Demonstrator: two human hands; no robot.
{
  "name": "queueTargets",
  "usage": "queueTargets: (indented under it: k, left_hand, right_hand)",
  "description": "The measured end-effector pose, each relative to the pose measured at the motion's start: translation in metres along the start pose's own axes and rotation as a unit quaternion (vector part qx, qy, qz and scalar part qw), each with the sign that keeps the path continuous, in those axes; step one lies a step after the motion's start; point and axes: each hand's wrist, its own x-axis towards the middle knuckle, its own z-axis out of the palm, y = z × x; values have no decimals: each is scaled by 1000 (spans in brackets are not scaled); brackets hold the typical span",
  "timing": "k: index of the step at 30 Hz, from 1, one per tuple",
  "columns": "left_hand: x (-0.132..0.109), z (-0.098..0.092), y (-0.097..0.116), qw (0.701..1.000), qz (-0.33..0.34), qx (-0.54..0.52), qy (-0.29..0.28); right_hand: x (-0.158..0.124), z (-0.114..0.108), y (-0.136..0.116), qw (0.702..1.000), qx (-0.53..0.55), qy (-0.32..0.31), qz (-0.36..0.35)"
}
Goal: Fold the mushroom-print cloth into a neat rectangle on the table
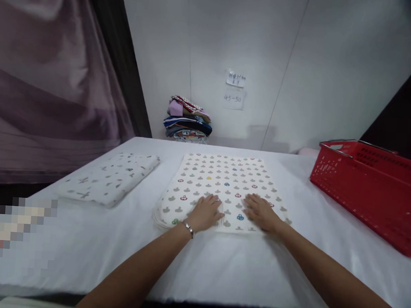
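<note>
A folded white cloth [213, 189] printed with grey, red, blue, yellow and green mushroom-like shapes lies flat in the middle of the table. Its layers show along the rounded left front corner. My left hand [205, 213] rests palm down on the front part of it, fingers stretched out, a bracelet around the wrist. To the right, my right hand [260, 211] also lies flat on the cloth with its fingers spread. Neither hand grips anything. Another folded white cloth [111, 178] with a sparse grey print sits apart on the left.
A red plastic basket [370, 187] with a metal handle stands at the right of the white-covered table [184, 269]. Behind the far edge rises a stack of folded fabrics [188, 120] against the white wall. A pinkish curtain [53, 79] hangs at the left.
</note>
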Motion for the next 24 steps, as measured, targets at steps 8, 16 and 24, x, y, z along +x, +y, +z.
queueTargets:
  k: [8, 16, 24]
  left_hand:
    - [14, -3, -18, 999, -26, -11, 23]
    - [45, -13, -38, 996, -19, 4, 88]
    - [96, -14, -81, 998, -60, -12, 19]
  right_hand:
    - [21, -3, 9, 997, 8, -40, 71]
    - [51, -11, 20, 997, -15, -32, 75]
    - [100, -6, 58, 991, 11, -61, 117]
